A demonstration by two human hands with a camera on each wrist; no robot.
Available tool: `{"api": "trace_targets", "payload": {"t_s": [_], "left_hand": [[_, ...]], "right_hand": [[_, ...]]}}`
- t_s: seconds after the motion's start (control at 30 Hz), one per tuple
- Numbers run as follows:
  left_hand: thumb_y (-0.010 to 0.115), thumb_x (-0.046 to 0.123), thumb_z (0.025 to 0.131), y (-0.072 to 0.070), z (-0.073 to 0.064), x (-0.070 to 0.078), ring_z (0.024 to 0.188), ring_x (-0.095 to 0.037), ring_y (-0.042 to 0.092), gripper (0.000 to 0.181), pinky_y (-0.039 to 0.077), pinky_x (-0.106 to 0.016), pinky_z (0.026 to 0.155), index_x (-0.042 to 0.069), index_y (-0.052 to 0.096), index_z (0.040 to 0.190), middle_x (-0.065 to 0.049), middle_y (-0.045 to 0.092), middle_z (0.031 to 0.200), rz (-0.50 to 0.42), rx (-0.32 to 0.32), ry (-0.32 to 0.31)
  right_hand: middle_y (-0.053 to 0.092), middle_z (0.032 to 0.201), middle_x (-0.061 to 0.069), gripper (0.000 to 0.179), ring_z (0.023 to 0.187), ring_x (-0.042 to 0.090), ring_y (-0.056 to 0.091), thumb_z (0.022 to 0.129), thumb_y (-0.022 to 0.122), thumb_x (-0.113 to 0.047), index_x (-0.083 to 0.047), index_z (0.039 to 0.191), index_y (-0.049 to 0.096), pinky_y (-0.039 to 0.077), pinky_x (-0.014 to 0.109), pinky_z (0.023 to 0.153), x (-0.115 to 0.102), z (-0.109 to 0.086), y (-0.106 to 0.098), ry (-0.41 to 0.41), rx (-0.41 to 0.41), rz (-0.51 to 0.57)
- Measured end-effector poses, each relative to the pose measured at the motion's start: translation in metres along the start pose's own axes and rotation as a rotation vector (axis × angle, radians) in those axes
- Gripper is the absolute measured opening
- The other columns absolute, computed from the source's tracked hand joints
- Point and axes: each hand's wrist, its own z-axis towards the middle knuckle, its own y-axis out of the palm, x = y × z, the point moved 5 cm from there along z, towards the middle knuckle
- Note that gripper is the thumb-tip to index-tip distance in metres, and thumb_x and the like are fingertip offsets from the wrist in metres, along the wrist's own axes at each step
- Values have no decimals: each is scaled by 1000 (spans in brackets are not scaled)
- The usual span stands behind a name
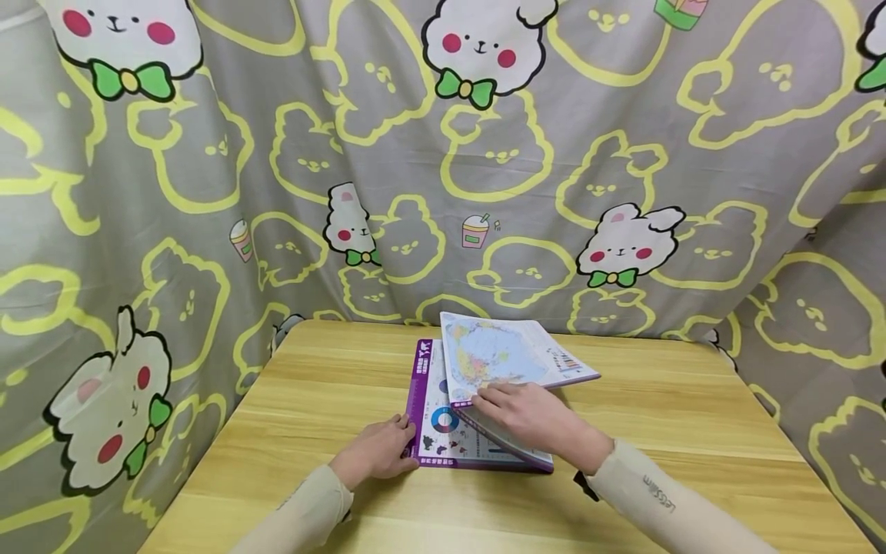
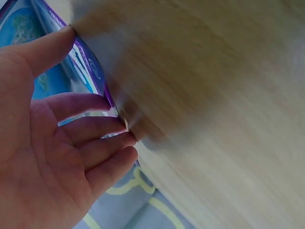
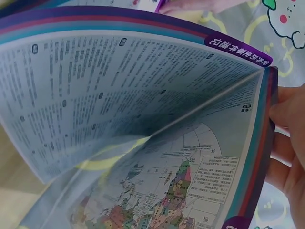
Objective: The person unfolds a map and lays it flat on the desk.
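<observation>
A folded map (image 1: pixel 494 354) with a purple edge tilts above a purple-bordered printed sheet (image 1: pixel 422 362) on the wooden table. My right hand (image 1: pixel 529 415) grips the map by its near left corner. In the right wrist view the map's folded panels (image 3: pixel 95 86) spread apart, showing dense print and a coloured map; the right fingers (image 3: pixel 286 148) hold its edge. My left hand (image 1: pixel 377 450) is at the lower left corner of the sheet beneath. Seen from the left wrist, the fingertips of the left hand (image 2: pixel 62 133) touch the sheet's purple edge, fingers loosely extended.
The wooden table (image 1: pixel 311 385) extends on both sides of the sheets. Behind it and to both sides hangs a grey curtain (image 1: pixel 415 192) with yellow outlines and white rabbits.
</observation>
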Motion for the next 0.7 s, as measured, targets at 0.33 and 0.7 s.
{"api": "trace_targets", "payload": {"t_s": [0.33, 0.7], "left_hand": [[65, 47, 85, 0, 0, 1, 122, -39, 48, 67, 42, -47, 99, -2, 54, 129, -24, 49, 134, 3, 14, -1], [64, 49, 85, -1, 0, 3, 121, -40, 48, 68, 42, -47, 99, -2, 54, 128, -24, 50, 134, -2, 11, -2]], "right_hand": [[66, 112, 8, 52, 102, 24, 64, 103, 15, -6, -7, 119, 65, 56, 35, 74, 15, -19, -19, 28, 71, 19], [67, 109, 10, 59, 98, 25, 65, 105, 8, -12, -4, 113, 66, 56, 39, 74, 29, -45, -31, 90, 197, 70]]}}
